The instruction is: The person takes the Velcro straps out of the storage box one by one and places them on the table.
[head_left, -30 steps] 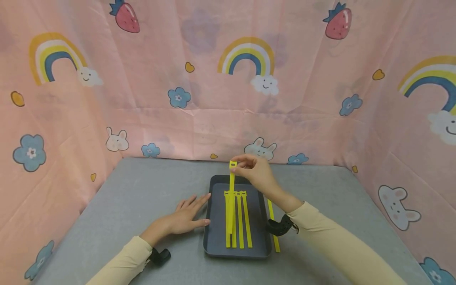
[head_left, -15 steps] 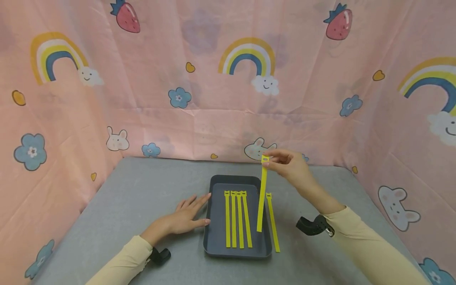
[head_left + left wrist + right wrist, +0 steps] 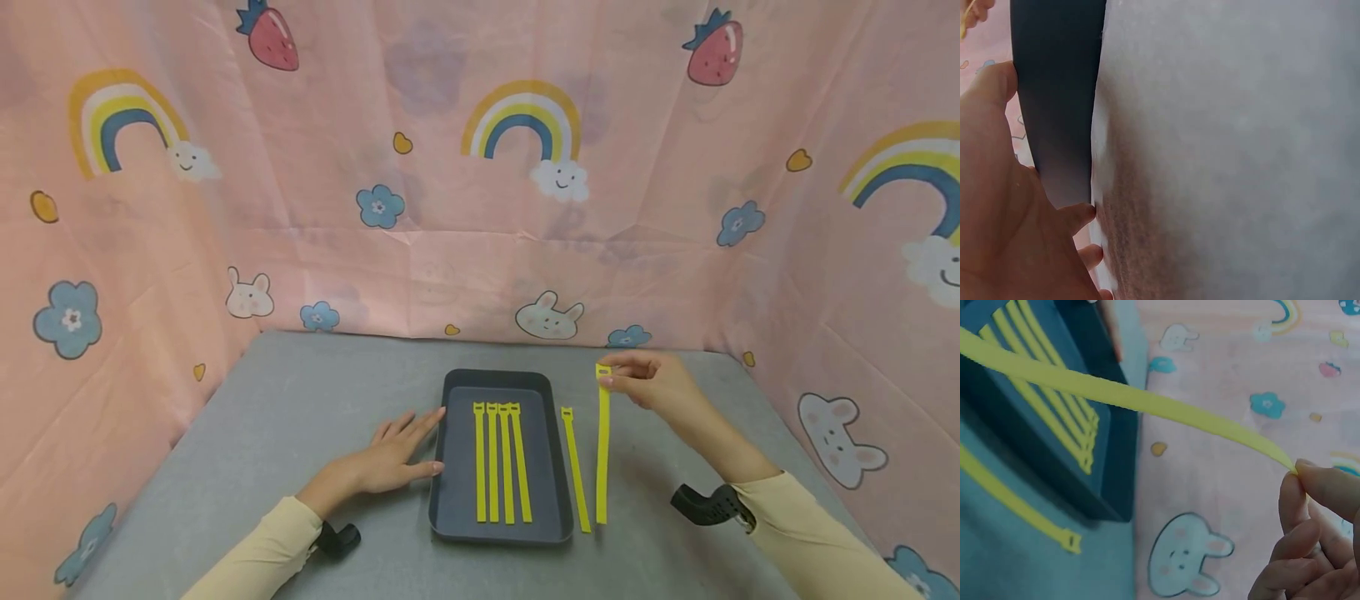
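With our right hand (image 3: 647, 382) we pinch a yellow strap (image 3: 603, 458) at its slotted upper end; its length hangs below the pinch, right of the tray (image 3: 547, 475) and a second strap (image 3: 576, 471). Our left hand (image 3: 386, 463), fingers spread, touches the tray's left edge.

Straps (image 3: 603, 454) are yellow, rainbow-printed cloth (image 3: 480, 200) is pink.

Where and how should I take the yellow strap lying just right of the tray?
Probably pinch the strap by its wide, slotted head at the far end, coming from above and slightly right: it lies flat, and the tray's wall stands close along its left.
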A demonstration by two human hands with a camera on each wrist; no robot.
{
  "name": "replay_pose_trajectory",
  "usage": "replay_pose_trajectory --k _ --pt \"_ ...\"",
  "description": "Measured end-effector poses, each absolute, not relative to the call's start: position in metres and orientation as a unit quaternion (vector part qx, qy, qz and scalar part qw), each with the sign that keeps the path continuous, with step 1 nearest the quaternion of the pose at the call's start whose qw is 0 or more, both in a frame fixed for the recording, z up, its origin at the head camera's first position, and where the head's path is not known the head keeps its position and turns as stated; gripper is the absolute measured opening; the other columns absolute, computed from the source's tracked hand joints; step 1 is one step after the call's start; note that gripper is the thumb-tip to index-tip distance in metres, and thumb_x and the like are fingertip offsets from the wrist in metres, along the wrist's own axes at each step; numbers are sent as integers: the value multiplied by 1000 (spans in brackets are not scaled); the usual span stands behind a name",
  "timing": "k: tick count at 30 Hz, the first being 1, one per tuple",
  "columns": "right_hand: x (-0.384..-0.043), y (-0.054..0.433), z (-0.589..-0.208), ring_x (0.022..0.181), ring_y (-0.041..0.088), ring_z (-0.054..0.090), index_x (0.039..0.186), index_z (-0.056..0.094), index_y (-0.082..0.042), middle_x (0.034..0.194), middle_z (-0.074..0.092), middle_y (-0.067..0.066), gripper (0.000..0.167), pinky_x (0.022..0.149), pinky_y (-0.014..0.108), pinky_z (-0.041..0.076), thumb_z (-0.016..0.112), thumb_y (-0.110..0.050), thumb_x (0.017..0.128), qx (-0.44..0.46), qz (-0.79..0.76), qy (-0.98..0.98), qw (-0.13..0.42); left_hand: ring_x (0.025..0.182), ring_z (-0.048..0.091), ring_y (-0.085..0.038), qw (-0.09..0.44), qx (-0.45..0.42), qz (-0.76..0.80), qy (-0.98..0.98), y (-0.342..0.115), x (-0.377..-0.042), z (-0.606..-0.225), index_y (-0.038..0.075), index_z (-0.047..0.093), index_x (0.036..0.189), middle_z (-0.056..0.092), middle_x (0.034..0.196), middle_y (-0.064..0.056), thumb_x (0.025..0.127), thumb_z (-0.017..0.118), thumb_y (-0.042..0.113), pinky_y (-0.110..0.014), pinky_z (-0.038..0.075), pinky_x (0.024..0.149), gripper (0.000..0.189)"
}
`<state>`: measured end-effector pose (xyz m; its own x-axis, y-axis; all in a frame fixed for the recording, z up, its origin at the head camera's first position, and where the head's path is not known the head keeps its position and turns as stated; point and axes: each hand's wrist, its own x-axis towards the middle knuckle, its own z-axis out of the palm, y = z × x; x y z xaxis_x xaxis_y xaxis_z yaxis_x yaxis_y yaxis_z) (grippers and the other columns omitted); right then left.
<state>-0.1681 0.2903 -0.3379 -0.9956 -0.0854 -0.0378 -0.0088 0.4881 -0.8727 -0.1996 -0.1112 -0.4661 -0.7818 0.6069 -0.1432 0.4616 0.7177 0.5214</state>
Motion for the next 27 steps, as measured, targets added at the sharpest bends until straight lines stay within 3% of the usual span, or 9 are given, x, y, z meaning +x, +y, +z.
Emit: replay_pose_trajectory --k 8,17,24,27 --pt "-170 310 -375 52 9 33 128 63 -5 82 66 -6 52 55 30 36 75 -35 88 -10 -486 870 77 156 7 -39 150 291 234 915 -111 -200 -469 35 5 160 13 169 -1 97 48 61 -65 5 121 80" --pt "-186 318 -412 57 9 42 125 64 -5 88 67 2 49 56 30 41 76 -34 87 -40 -487 871 57 156 6 -37 151 289 229 917 -111 -201 -469 36 3 160 13 169 0 96 47 64 -64 4 121 83" --pt "-203 318 -435 83 25 61 122 67 -9 97 71 9 44 66 32 49 75 -36 88 -47 -457 888 37 156 7 -38 149 290 229 917 -111 -201 -470 34 4 160 14 169 -2 96 48 64 -65 4 121 83" --pt "-209 318 -443 87 24 64 120 68 -9 98 72 10 41 72 33 51 74 -34 89 -56 -446 892 32 156 6 -38 150 289 229 917 -111 -201 -470 35 4 160 13 169 -1 96 48 64 -65 5 121 83"
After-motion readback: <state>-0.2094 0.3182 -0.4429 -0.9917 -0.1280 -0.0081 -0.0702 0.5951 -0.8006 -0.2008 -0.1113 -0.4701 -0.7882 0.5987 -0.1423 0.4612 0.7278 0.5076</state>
